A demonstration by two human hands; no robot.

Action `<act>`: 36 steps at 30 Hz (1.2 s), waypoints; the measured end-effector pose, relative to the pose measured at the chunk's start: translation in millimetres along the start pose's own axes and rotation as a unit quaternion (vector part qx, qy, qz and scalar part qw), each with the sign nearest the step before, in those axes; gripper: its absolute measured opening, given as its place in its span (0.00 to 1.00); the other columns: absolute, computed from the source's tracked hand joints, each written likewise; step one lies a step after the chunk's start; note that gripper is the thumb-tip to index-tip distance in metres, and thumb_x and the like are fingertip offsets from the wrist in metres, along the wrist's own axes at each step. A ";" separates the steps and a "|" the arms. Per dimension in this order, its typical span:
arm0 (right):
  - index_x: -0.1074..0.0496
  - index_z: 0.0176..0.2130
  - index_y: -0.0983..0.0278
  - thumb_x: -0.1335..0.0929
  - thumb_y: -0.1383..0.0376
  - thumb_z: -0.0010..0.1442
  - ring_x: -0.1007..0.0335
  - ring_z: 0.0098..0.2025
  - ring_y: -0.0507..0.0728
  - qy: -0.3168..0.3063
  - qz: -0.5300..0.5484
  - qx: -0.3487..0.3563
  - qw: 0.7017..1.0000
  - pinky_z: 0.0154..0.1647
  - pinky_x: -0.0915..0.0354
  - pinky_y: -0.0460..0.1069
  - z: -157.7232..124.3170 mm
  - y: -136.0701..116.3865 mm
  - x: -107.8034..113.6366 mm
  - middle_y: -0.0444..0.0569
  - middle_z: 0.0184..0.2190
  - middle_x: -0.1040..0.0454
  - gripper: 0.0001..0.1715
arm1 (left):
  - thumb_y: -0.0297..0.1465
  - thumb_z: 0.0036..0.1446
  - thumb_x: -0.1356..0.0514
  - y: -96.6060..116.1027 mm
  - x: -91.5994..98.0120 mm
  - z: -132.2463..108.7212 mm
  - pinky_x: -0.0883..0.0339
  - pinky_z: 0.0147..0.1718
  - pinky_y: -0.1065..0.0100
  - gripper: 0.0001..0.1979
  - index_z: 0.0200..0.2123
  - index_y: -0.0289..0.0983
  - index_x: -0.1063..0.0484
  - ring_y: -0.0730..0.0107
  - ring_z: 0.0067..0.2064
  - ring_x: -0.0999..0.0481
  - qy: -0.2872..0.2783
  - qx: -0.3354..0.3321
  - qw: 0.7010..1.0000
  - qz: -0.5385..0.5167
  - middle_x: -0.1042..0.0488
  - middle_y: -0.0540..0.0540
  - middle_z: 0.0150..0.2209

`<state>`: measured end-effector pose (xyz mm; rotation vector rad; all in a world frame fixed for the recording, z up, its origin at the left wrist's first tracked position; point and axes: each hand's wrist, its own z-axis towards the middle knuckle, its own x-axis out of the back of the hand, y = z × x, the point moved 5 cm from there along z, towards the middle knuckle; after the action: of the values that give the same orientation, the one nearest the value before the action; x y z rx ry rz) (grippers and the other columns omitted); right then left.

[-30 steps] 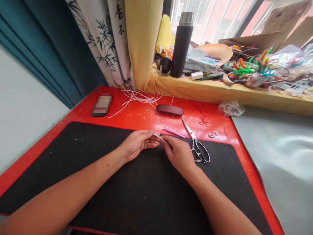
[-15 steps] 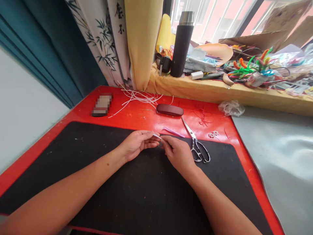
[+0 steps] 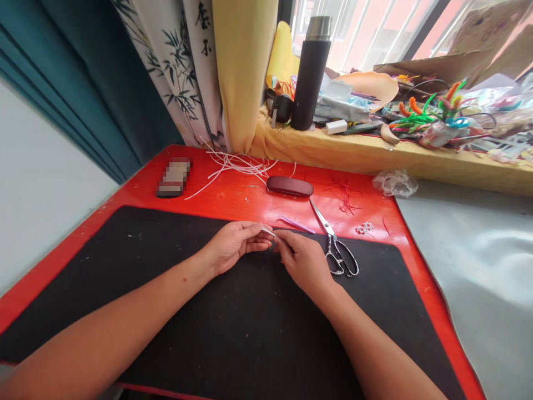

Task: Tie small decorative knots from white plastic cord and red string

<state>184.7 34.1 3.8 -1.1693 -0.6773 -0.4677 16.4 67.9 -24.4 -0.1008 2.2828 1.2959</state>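
Between my two hands runs a short, thin white strip (image 3: 268, 231), held above the far part of the black mat (image 3: 200, 322). My left hand (image 3: 240, 244) pinches one end between thumb and index finger, palm turned up, the other fingers half curled. The fingertips of my right hand (image 3: 306, 258) close on the other end, and they hide it. Just right of that hand lie silver scissors (image 3: 333, 239), handles on the mat and blades on the red table. Purple tweezers (image 3: 295, 224) rest beyond my fingers at the mat's far edge.
On the red table (image 3: 225, 203) lie a bundle of white strips (image 3: 237, 164), a maroon case (image 3: 290, 186), red threads (image 3: 345, 197), small clear beads (image 3: 365, 228) and a blurred-out phone-like object (image 3: 174, 178). A black thermos (image 3: 311, 75) stands on the cluttered sill.
Almost nothing differs. Both hands keep the same grip on the white strip, and the whole view has shifted very slightly.
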 end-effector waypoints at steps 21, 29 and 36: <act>0.21 0.48 0.61 0.35 0.67 0.72 0.21 0.31 0.56 -0.012 0.002 0.007 1.000 0.37 0.32 0.48 -0.2 -1.6 -1.1 0.48 0.36 0.15 0.13 | 0.24 0.71 0.42 1.1 -2.5 -1.0 0.19 0.37 0.74 0.14 0.37 0.28 0.15 0.69 0.35 0.15 -0.005 0.012 1.000 -0.001 0.15 0.37 0.36; 0.20 0.49 0.62 0.35 0.68 0.72 0.20 0.32 0.56 -0.016 -0.004 0.003 1.000 0.37 0.32 0.48 -0.1 -2.2 -1.1 0.49 0.38 0.15 0.13 | 0.28 0.71 0.41 2.8 -2.8 -1.3 0.19 0.39 0.72 0.14 0.38 0.29 0.15 0.68 0.36 0.15 -0.010 0.011 1.000 0.004 0.14 0.36 0.37; 0.20 0.51 0.61 0.34 0.68 0.72 0.17 0.37 0.58 -0.015 -0.003 0.003 1.000 0.41 0.30 0.49 -0.2 -0.6 -2.5 0.49 0.39 0.14 0.14 | 0.34 0.56 0.25 1.9 -1.2 -2.8 0.21 0.40 0.72 0.11 0.39 0.32 0.14 0.68 0.37 0.16 -0.005 -0.028 0.998 0.051 0.14 0.39 0.38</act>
<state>182.5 33.8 2.4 -1.1704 -0.7080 -0.4536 15.8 66.4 -21.2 0.0031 2.2686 1.4098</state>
